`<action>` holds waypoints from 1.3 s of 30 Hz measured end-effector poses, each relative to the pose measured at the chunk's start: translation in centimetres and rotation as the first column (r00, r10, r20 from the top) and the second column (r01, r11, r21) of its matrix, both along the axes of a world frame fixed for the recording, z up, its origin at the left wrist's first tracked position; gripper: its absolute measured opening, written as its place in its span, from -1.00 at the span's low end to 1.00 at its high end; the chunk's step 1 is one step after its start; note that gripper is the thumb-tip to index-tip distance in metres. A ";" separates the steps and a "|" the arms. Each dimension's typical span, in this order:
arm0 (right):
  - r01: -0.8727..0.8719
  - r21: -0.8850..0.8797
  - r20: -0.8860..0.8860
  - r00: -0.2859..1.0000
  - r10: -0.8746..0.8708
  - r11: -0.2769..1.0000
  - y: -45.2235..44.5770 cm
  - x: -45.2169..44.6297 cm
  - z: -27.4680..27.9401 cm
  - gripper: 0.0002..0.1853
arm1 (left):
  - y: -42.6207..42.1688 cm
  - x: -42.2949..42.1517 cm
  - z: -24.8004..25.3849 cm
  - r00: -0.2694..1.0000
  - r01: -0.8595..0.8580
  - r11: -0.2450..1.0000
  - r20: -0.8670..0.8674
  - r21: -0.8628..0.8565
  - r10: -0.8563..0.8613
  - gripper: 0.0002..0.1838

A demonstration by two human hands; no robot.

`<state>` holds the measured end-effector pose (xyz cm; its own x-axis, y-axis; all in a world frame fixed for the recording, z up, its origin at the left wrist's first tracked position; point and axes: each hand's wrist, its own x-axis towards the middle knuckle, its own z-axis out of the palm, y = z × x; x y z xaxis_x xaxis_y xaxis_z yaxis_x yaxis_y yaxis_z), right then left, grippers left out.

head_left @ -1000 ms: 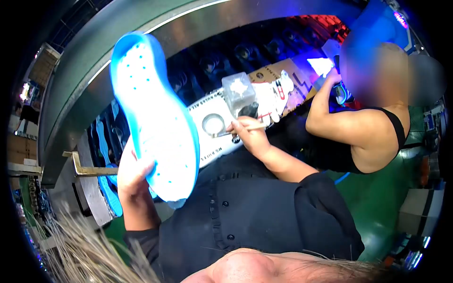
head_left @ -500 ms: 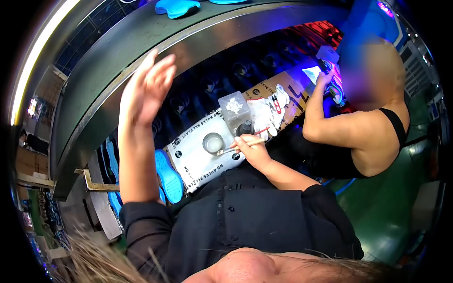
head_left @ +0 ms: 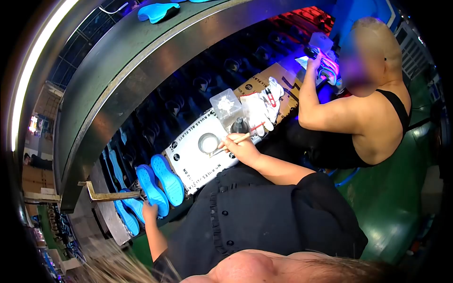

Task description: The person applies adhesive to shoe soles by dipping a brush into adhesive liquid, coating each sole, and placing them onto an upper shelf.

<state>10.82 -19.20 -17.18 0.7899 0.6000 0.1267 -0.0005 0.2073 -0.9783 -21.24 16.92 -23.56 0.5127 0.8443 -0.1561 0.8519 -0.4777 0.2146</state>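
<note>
My right hand (head_left: 240, 145) is closed around a thin paintbrush (head_left: 243, 138) with a pale handle. The brush tip points down beside a round cup (head_left: 201, 141) with whitish liquid in it, on a white printed board (head_left: 198, 167). Low on the left, my left hand (head_left: 150, 212) has its fingers closed at the edge of a blue shoe sole (head_left: 135, 207); the fingers are partly hidden. Two more blue soles, a nearer one (head_left: 170, 181) and one beside it (head_left: 153, 191), lie between that hand and the board.
Beyond the cup are a clear plastic box (head_left: 226, 104), a dark bottle (head_left: 240, 126) and white gloves (head_left: 257, 111). A metal-edged conveyor (head_left: 118, 70) curves overhead, carrying blue pieces (head_left: 158, 12). A metal bracket (head_left: 113, 195) juts out near my left hand. At right sits a co-worker (head_left: 349, 111).
My left hand has dropped from beside the conveyor edge to the blue soles at lower left. My right hand keeps the brush beside the cup. The view has shifted slightly.
</note>
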 end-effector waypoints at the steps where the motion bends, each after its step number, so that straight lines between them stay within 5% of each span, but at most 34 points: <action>1: 0.008 -0.005 0.014 1.000 -0.008 1.000 0.0 -0.1 0.0 -0.68 | -0.4 0.1 -0.3 0.998 -0.015 0.999 0.060 0.044 0.012 -0.61; 6: 0.014 -0.007 -0.011 1.000 -0.015 1.000 0.0 -0.4 -0.5 -0.68 | 1.0 0.5 -1.8 0.988 -0.117 0.992 0.104 0.046 0.112 -0.75; 10: 0.014 -0.014 -0.071 0.997 -0.015 1.000 0.2 -0.5 -1.2 -0.67 | 0.3 1.0 -0.9 0.918 -0.152 0.988 0.365 -0.033 0.153 -0.75; 11: 0.015 -0.015 -0.070 0.997 -0.016 1.000 0.4 -0.5 -1.3 -0.67 | 0.3 1.1 -1.0 0.714 -0.140 0.866 0.557 -0.480 0.424 -0.72; 12: 0.017 -0.004 -0.048 0.999 -0.017 1.000 0.6 -0.6 -1.4 -0.67 | 0.3 1.1 -1.1 0.452 0.037 0.590 0.540 -0.807 0.710 -0.69; 13: 0.019 0.006 -0.026 0.999 -0.019 1.000 0.8 -0.7 -1.5 -0.66 | -1.8 2.3 1.4 0.416 0.056 0.436 0.418 -0.898 0.808 -0.64; 18: -0.015 -0.024 -0.025 1.000 0.015 1.000 1.1 -0.8 -0.7 -0.66 | -1.6 1.3 2.0 0.552 0.302 0.179 0.325 -0.936 0.768 -0.63; 20: -0.012 -0.035 -0.029 1.000 0.011 0.999 0.9 -0.9 -0.4 -0.66 | -5.8 3.9 4.9 0.355 0.323 0.372 0.475 -0.871 0.805 -0.58; 24: -0.080 -0.001 -0.097 0.992 0.080 0.997 0.9 -0.9 1.7 -0.67 | -11.7 8.3 8.5 0.377 0.508 0.571 0.763 -0.645 0.525 -0.44; 26: -0.070 -0.018 -0.030 0.997 0.069 0.997 1.2 -0.8 2.6 -0.66 | -13.0 10.2 8.5 0.367 0.360 0.746 0.820 -0.560 0.438 -0.46; 28: -0.080 -0.022 0.121 0.989 0.082 0.997 1.3 -0.8 4.0 -0.65 | -13.9 12.1 8.8 0.359 0.368 0.888 0.923 -0.275 0.137 -0.48; 30: -0.080 -0.001 0.207 0.975 0.079 0.997 1.4 -1.4 5.9 -0.64 | -15.3 13.4 10.8 0.422 0.378 0.902 0.906 -0.210 0.034 -0.51; 39: -0.052 0.041 0.557 0.830 0.020 0.998 2.8 -3.3 6.0 -0.78 | -17.4 15.1 12.3 0.309 0.470 0.870 0.951 -0.150 -0.003 -0.55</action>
<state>7.57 -16.37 -11.20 0.5546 0.6068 0.5694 0.5314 0.2682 -0.8035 -6.14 -0.46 -11.29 0.6845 0.6554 0.3191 -0.1389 -0.3124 0.9397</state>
